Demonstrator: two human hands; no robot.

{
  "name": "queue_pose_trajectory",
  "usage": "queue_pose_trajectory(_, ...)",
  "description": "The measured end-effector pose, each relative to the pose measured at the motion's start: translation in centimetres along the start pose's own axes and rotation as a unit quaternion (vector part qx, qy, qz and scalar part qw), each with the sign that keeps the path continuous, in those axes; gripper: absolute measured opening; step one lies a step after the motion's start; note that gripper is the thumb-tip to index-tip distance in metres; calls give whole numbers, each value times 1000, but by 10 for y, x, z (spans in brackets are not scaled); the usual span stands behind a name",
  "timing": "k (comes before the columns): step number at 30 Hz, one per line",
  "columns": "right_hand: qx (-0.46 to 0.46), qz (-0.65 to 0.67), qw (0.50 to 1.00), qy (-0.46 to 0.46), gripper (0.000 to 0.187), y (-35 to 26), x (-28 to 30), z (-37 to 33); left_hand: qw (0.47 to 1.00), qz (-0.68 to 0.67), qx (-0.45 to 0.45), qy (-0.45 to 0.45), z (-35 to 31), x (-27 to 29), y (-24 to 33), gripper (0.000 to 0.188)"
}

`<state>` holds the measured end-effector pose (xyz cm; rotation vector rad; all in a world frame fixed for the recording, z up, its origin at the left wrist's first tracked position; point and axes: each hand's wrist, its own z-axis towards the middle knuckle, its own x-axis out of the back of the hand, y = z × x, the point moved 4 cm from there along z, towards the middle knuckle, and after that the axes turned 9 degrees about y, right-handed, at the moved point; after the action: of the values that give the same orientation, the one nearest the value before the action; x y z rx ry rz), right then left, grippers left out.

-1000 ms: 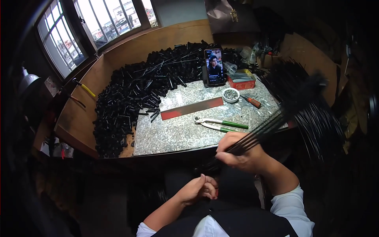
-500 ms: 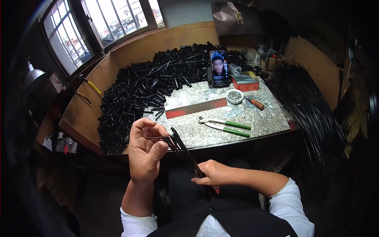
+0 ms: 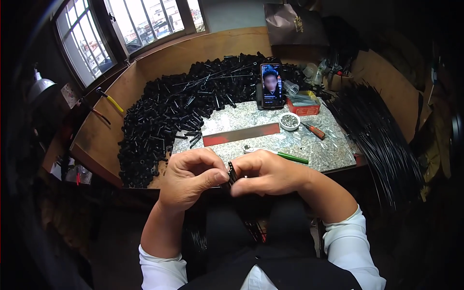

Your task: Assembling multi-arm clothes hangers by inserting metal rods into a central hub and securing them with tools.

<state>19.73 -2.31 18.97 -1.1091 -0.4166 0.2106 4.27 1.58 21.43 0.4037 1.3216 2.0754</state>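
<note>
In front of my lap, a bundle of thin black rods [image 3: 232, 171] stands tilted with its top end up, its lower length running down between my knees. My left hand [image 3: 191, 178] pinches at this top end from the left, thumb against fingers. From the right, my right hand [image 3: 271, 173] closes round the same end, its fingers curled and thumb below. Whatever small part lies between the fingertips is hidden. Just beyond my right hand are the green-handled pincers [image 3: 293, 158], partly covered by it.
A heap of black tubular parts [image 3: 159, 116] fills the bench's left and back. On the speckled board [image 3: 232, 113] are a metal strip [image 3: 241, 134], a bowl of small metal pieces [image 3: 289, 121], a screwdriver [image 3: 315, 131], a phone [image 3: 271, 89] and a red tin [image 3: 304, 109]. Long black rods [image 3: 382, 130] lie right.
My right hand has moved up from the bundle's lower part to its top end, beside my left hand. My left hand has shifted slightly and now pinches there.
</note>
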Motion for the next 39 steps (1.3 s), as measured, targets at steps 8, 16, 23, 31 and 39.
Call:
queue_pose_trajectory(8, 38, -75, 987, 137, 35, 13, -3, 14, 990, 77, -3, 120, 4, 14, -7, 10)
queue_pose_trajectory(16, 22, -56, 988, 141, 32, 18, -2, 15, 996, 19, -8, 85, 9, 23, -18, 7)
queue_pose_trajectory(23, -53, 68, 987, 135, 21, 25, -9, 12, 999, -14, 7, 50, 11, 26, -19, 12)
queue_pose_trajectory(31, -56, 61, 981, 175, 19, 28, -11, 11, 996, -33, 60, 55, 13, 26, -21, 11)
queue_pose_trajectory(39, -78, 137, 967, 199, 15, 37, -13, 15, 985, 100, -33, 137, 6, 27, -21, 14)
